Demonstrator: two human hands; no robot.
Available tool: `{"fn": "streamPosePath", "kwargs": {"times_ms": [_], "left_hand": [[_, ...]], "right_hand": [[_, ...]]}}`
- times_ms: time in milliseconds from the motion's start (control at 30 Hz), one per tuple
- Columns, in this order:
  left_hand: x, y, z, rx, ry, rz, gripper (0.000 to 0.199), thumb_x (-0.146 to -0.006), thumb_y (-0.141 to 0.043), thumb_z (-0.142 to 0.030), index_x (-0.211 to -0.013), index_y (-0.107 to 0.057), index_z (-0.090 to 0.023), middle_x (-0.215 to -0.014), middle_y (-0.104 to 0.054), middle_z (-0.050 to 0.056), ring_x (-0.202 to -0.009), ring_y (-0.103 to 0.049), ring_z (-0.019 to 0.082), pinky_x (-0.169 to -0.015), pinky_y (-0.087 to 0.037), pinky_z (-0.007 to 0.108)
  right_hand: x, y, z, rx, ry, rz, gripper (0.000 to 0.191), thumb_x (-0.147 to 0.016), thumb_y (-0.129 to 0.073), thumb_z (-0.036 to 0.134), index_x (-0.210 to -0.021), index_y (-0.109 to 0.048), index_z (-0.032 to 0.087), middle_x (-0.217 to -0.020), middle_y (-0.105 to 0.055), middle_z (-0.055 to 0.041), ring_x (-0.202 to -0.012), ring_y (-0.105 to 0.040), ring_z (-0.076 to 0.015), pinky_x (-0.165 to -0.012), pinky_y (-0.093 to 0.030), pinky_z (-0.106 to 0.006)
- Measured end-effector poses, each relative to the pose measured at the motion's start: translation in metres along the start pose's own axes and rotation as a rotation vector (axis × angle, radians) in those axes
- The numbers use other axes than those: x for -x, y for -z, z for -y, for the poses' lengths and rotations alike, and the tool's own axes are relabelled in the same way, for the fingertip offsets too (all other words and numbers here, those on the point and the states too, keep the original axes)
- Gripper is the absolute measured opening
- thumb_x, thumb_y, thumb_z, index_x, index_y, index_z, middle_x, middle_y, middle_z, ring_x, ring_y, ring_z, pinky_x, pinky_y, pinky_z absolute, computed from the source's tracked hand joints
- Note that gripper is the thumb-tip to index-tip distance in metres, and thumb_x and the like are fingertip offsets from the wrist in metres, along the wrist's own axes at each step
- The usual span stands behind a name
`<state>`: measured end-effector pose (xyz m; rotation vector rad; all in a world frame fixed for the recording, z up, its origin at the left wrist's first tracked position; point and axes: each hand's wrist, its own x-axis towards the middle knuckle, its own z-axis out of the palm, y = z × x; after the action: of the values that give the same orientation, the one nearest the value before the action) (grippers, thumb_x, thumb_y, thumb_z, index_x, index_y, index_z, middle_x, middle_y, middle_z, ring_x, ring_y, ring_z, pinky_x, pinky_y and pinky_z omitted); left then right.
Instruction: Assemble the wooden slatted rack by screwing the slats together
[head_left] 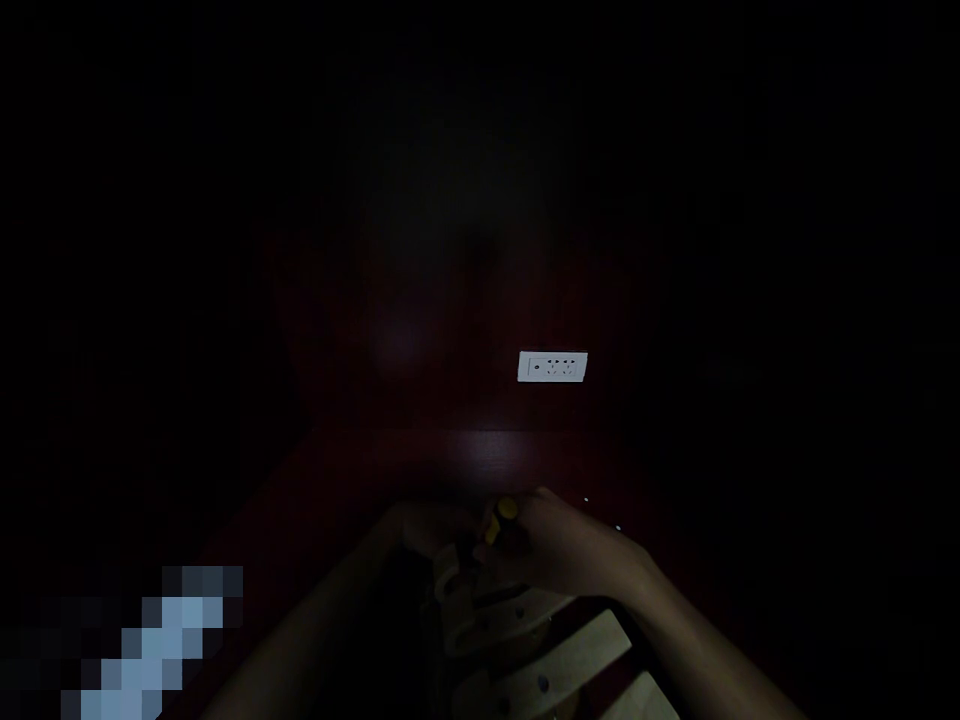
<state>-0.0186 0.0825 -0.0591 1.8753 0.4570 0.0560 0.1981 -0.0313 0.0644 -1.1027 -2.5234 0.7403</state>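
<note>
In dim light both hands meet over a wooden piece (525,688) with several pale slats and round holes, at the bottom centre. My right hand (544,540) is closed around a small yellow-handled tool (508,510); its round yellow end shows above the fingers, and its working end is hidden. Just left of it, my left hand (435,527) lies in shadow beside the far end of the wooden piece. Its fingers are too dark to make out, and I cannot tell whether they grip the wood.
Dark red surface (487,455) stretches behind the hands to an upright red panel (442,390). A white power socket (553,367) is set in that panel. Two tiny bright specks (618,527) show right of my right hand. The lower left corner is pixelated, and the sides are black.
</note>
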Motion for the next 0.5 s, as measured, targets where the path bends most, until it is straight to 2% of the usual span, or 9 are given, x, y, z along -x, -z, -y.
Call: {"fn": "streamPosePath", "kwargs": {"times_ms": [133,233,400,500], "left_hand": [[-0.001,0.000,0.010,0.032,-0.034,0.016,0.060,-0.056,-0.079,-0.064,-0.087,-0.063,-0.015,-0.078,-0.061,0.001,-0.066,-0.053,0.015,-0.061,-0.048,0.026],[0.000,0.001,0.014,0.022,-0.060,0.007,0.056,-0.060,-0.077,-0.064,-0.084,-0.064,-0.015,-0.075,-0.060,0.001,-0.063,-0.052,0.014,-0.058,-0.047,0.024],[0.002,0.002,0.010,-0.029,-0.041,0.014,0.051,-0.063,-0.078,-0.059,-0.086,-0.066,-0.015,-0.077,-0.063,0.001,-0.065,-0.054,0.015,-0.057,-0.046,0.023],[0.003,0.002,0.005,-0.045,-0.035,0.025,0.050,-0.065,-0.077,-0.058,-0.085,-0.066,-0.014,-0.076,-0.063,0.000,-0.064,-0.054,0.014,-0.057,-0.046,0.022]], "right_hand": [[0.002,0.001,0.002,0.006,-0.002,-0.030,0.025,-0.087,-0.058,0.040,-0.098,-0.069,0.020,-0.087,-0.072,-0.0027,-0.072,-0.063,-0.0134,-0.060,-0.044,-0.021],[0.002,0.000,0.001,0.010,0.005,-0.031,0.025,-0.087,-0.058,0.040,-0.097,-0.069,0.020,-0.085,-0.071,-0.0021,-0.071,-0.063,-0.0138,-0.059,-0.043,-0.021],[0.000,-0.001,0.001,-0.010,-0.038,-0.013,0.024,-0.084,-0.062,0.037,-0.098,-0.071,0.020,-0.082,-0.071,-0.0034,-0.070,-0.062,-0.0145,-0.060,-0.044,-0.022],[0.000,-0.002,0.000,-0.012,-0.014,-0.031,0.022,-0.084,-0.062,0.037,-0.095,-0.071,0.020,-0.083,-0.072,-0.0032,-0.071,-0.062,-0.0145,-0.061,-0.044,-0.022]]}}
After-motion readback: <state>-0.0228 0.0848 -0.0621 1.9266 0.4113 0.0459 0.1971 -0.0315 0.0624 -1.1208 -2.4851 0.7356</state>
